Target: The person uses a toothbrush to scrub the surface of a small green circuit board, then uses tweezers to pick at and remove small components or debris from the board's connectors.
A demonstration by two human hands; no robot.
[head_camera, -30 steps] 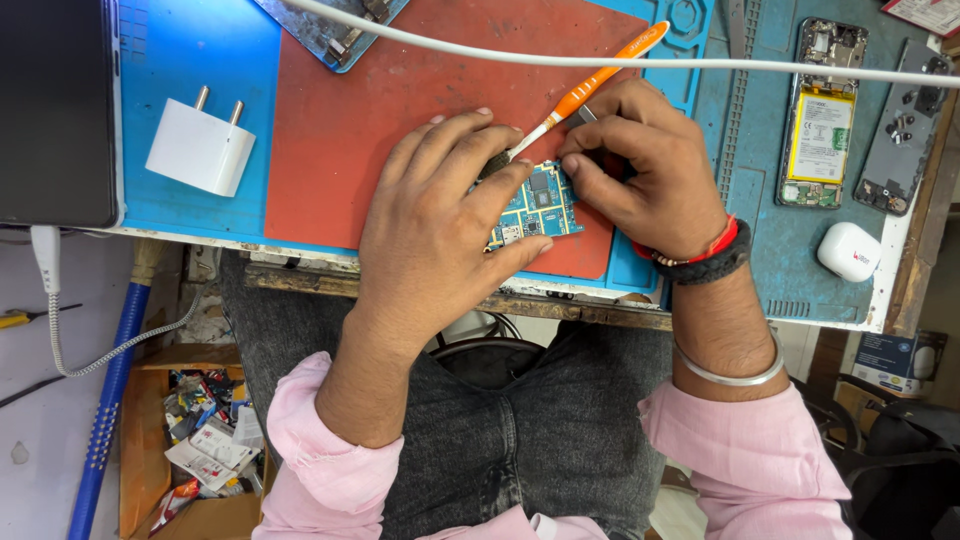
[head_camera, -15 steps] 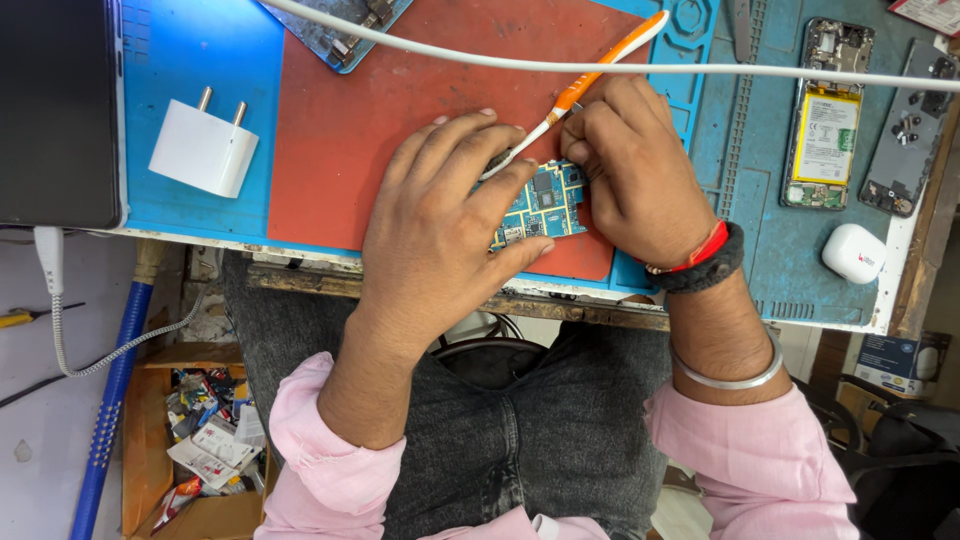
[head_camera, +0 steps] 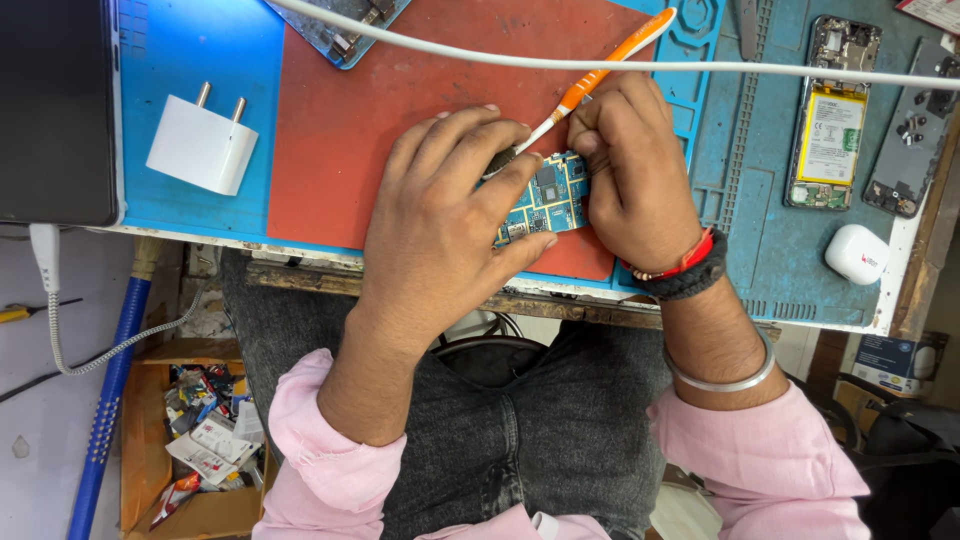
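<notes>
A small blue circuit board (head_camera: 550, 200) lies on the red mat (head_camera: 370, 110) near the bench's front edge. My left hand (head_camera: 440, 230) presses down on the board's left side, fingers spread over it. My right hand (head_camera: 630, 170) grips an orange-and-white toothbrush (head_camera: 590, 85), whose bristle end rests on the board just under my left fingertips. The handle slants up to the right.
A white plug adapter (head_camera: 200, 145) sits on the blue mat (head_camera: 190, 60). A white cable (head_camera: 560, 62) crosses the top. An opened phone with a yellow battery (head_camera: 830, 120), a grey back cover (head_camera: 915, 130) and a white earbud case (head_camera: 856, 252) lie right. A dark screen (head_camera: 55, 100) stands left.
The right hand has shifted slightly up and left with the toothbrush, and the brush head has slid a little across the board. The left hand stays on the board.
</notes>
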